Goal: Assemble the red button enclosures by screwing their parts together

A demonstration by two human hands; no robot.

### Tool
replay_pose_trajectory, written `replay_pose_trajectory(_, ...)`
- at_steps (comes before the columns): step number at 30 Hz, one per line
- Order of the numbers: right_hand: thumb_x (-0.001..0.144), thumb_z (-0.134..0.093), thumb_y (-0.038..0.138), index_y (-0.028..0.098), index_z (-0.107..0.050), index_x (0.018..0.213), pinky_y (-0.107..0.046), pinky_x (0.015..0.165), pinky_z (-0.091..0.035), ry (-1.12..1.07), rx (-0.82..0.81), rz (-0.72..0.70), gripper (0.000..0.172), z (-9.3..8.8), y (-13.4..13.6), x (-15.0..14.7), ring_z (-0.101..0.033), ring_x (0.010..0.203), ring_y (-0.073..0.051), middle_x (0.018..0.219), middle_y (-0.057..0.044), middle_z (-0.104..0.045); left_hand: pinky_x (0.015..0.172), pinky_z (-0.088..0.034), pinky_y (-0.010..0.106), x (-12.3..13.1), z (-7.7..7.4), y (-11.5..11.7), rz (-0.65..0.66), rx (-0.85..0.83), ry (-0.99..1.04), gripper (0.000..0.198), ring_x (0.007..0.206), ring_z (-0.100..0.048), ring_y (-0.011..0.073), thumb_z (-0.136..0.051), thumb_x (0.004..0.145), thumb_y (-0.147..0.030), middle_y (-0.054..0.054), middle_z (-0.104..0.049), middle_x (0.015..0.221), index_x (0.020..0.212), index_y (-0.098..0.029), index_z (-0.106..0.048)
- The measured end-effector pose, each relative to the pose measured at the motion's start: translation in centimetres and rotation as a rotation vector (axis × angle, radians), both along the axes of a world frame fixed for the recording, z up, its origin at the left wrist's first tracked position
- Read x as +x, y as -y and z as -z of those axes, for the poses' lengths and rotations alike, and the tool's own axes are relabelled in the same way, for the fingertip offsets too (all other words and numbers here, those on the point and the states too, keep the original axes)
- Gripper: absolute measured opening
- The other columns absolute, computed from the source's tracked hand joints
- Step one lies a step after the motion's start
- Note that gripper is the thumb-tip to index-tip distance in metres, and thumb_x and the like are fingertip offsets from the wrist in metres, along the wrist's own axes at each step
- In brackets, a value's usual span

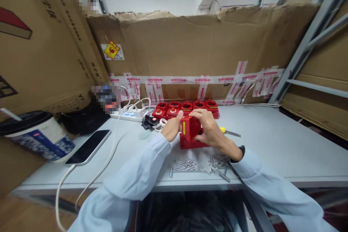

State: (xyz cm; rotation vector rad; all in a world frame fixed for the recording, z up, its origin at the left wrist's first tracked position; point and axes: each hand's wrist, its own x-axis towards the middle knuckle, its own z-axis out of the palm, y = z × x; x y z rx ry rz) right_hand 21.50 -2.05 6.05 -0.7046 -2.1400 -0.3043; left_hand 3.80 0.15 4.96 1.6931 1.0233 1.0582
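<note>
Near the middle of the grey surface (pixel 272 145), a red housing (pixel 187 127) with a yellow label was clamped between both hands, the left hand (pixel 173 128) at its left side, the right hand (pixel 210 129) at its right. Loose metal screws (pixel 187 164) lay just in front; red units (pixel 187 106) stood in a row behind. Well to the left lay a phone (pixel 89 147), beside a cup (pixel 39 136).

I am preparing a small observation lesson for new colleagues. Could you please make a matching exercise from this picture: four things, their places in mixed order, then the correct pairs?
Things
1. red part with a yellow label
2. phone
3. small metal pieces
4. yellow-handled tool

Places
A. near the front edge of the table
B. partly behind the right hand
C. between both hands
D. beside the lidded cup

Pairs: 1-C, 2-D, 3-A, 4-B
</note>
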Motion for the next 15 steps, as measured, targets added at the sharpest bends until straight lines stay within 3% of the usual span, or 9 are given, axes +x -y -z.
replay_pose_trajectory(2,0.065,-0.068,0.029,0.023,-0.037,0.120,-0.042,0.082,-0.042,-0.084,-0.025,0.020,0.063,0.2,-0.1,-0.1,-0.052,0.103,-0.028,0.112,-0.011,-0.054,0.080,-0.044,0.034,0.0,-0.1,0.4,-0.008,0.203,0.089,0.061,0.082,-0.059,0.0211,-0.029,0.083,-0.069,0.006,-0.064,0.082,0.087,-0.015,-0.059)
replay_pose_trajectory(4,0.064,-0.071,0.033,0.023,-0.036,0.121,-0.043,0.081,-0.043,-0.172,-0.038,0.073,0.068,0.3,-0.2,0.0,-0.053,0.101,-0.028,0.112,-0.011,-0.055,0.092,-0.041,0.035,0.1,-0.5,1.1,0.132,0.332,0.232,0.053,0.105,-0.054,0.0225,-0.035,0.087,-0.061,0.009,-0.060,0.113,0.113,-0.018,-0.051)
replay_pose_trajectory(6,0.064,-0.072,0.037,0.024,-0.035,0.122,-0.043,0.082,-0.043,-0.211,-0.040,0.108,0.070,0.2,-0.2,0.2,-0.053,0.102,-0.029,0.113,-0.011,-0.055,0.100,-0.037,0.036,0.1,-1.0,1.7,0.307,0.352,0.311,0.047,0.118,-0.048,0.0237,-0.047,0.087,-0.049,0.009,-0.052,0.129,0.125,-0.022,-0.044)
replay_pose_trajectory(10,0.064,-0.072,0.040,0.025,-0.035,0.123,-0.044,0.083,-0.044,-0.224,-0.073,0.115,0.071,0.0,-0.2,0.5,-0.054,0.103,-0.029,0.115,-0.010,-0.055,0.100,-0.037,0.039,-0.4,-1.6,1.6,0.456,0.285,0.356,0.053,0.124,-0.043,0.0279,-0.061,0.081,-0.033,0.009,-0.047,0.136,0.131,-0.024,-0.044)
replay_pose_trajectory(15,0.065,-0.072,0.041,0.026,-0.033,0.124,-0.045,0.084,-0.043,-0.204,-0.064,0.092,0.072,0.0,-0.2,0.6,-0.056,0.101,-0.029,0.116,-0.010,-0.056,0.088,-0.044,0.034,-0.9,-1.3,0.7,0.402,0.222,0.350,0.053,0.108,-0.055,0.0247,-0.065,0.077,-0.031,0.010,-0.055,0.127,0.127,-0.022,-0.051)
